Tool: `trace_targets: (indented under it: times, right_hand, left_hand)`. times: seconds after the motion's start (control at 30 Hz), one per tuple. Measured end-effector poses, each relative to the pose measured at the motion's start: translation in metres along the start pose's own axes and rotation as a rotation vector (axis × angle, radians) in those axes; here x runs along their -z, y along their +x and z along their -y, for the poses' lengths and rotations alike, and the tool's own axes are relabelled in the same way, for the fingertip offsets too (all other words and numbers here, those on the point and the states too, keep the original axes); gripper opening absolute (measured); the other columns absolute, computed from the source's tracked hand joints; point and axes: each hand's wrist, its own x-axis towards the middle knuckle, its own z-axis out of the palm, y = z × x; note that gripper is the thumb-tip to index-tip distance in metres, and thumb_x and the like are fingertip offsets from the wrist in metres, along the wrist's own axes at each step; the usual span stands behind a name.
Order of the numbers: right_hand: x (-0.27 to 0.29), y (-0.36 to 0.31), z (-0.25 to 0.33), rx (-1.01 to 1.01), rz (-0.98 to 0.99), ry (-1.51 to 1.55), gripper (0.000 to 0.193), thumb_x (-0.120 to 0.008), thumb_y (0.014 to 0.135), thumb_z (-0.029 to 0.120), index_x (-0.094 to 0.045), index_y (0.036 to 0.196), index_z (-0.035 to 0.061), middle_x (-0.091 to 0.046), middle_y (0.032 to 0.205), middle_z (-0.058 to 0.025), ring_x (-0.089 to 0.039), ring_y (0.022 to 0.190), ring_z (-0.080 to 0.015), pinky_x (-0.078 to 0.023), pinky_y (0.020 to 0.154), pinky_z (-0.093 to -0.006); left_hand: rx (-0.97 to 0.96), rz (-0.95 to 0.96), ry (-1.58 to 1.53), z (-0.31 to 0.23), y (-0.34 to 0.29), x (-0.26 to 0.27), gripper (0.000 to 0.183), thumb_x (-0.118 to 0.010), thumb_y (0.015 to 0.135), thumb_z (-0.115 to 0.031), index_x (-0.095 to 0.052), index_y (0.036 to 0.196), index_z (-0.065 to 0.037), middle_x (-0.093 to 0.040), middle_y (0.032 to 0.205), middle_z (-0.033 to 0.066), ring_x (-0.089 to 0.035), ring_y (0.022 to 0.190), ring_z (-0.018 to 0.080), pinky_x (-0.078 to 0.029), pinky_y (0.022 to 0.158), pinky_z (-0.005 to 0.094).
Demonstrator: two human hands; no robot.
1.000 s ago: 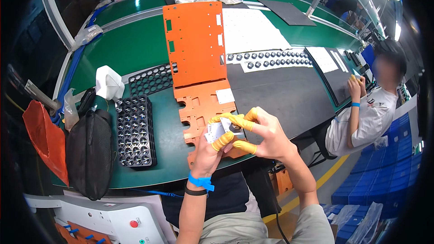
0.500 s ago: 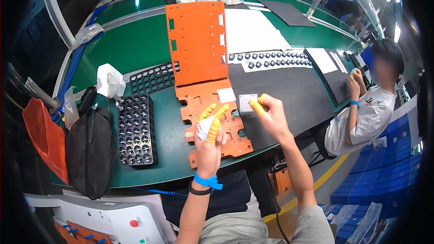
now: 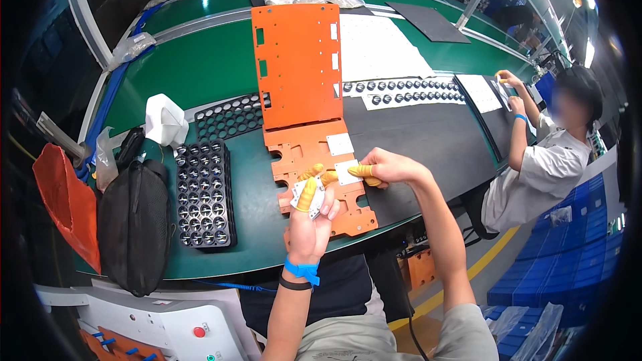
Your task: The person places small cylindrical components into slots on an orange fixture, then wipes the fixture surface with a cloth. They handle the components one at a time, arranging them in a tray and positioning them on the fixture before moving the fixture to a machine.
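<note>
My left hand [image 3: 311, 217], with yellow finger cots, is raised over the near table edge and holds a small stack of white square pads [image 3: 307, 194]. My right hand [image 3: 384, 166], also in yellow cots, presses a white pad [image 3: 347, 172] onto the small orange plate [image 3: 314, 180] lying in front of me. Another white pad [image 3: 339, 144] sits higher on that plate. A taller orange panel [image 3: 297, 63] lies just beyond it.
A black tray of round cells [image 3: 204, 192] lies left of the plate, with a black bag [image 3: 134, 224] and an orange bag [image 3: 63, 204] further left. White sheets with dark round parts [image 3: 401, 90] lie beyond. Another person [image 3: 545, 160] sits at the right.
My right hand has left my left hand, moved right and down, and now presses a white pad on the orange plate. My left hand stays raised with the stack.
</note>
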Motion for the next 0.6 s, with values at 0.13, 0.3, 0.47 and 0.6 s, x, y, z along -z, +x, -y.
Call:
trace_targets:
  times: [0.13, 0.3, 0.47, 0.6]
  right_hand:
    - [0.015, 0.005, 0.021, -0.043, 0.065, -0.208, 0.035, -0.061, 0.097, 0.021, -0.064, 0.073, -0.0044, -0.054, 0.056, -0.0032, -0.050, 0.049, -0.0117, -0.040, 0.046, -0.0294]
    - [0.006, -0.005, 0.075, -0.286, -0.142, -0.678, 0.043, -0.074, 0.085, 0.039, -0.069, 0.069, -0.0007, -0.065, 0.061, -0.0119, -0.067, 0.061, -0.0230, -0.053, 0.058, -0.0360]
    - [-0.027, -0.011, 0.115, 0.078, -0.491, -1.123, 0.030, -0.076, 0.084, 0.028, -0.071, 0.082, -0.0013, -0.071, 0.077, -0.0199, -0.072, 0.073, -0.0339, -0.057, 0.069, -0.0444]
    - [-0.088, 0.002, 0.193, 0.439, -0.372, -0.788, 0.028, -0.072, 0.085, 0.024, -0.071, 0.089, -0.0030, -0.072, 0.085, -0.0209, -0.072, 0.085, -0.0352, -0.056, 0.077, -0.0459]
  left_hand:
    - [0.017, -0.019, -0.024, -0.001, -0.001, -0.003, 0.025, -0.055, 0.103, -0.022, -0.058, 0.121, -0.006, -0.060, 0.101, 0.0070, -0.040, 0.067, 0.0102, -0.035, 0.058, 0.0240]
    - [-0.078, -0.034, -0.067, 0.003, 0.003, 0.005, 0.022, -0.052, 0.102, -0.019, -0.058, 0.119, -0.006, -0.056, 0.095, 0.0050, -0.041, 0.067, 0.0110, -0.036, 0.060, 0.0257]
    - [-0.014, 0.010, -0.160, 0.004, 0.005, 0.004, 0.023, -0.043, 0.104, -0.021, -0.058, 0.113, -0.007, -0.053, 0.091, 0.0039, -0.042, 0.069, 0.0131, -0.037, 0.061, 0.0276]
    - [-0.059, 0.000, -0.180, -0.005, 0.002, 0.014, 0.027, -0.041, 0.105, -0.027, -0.058, 0.111, -0.006, -0.053, 0.091, 0.0030, -0.044, 0.074, 0.0157, -0.040, 0.067, 0.0308]
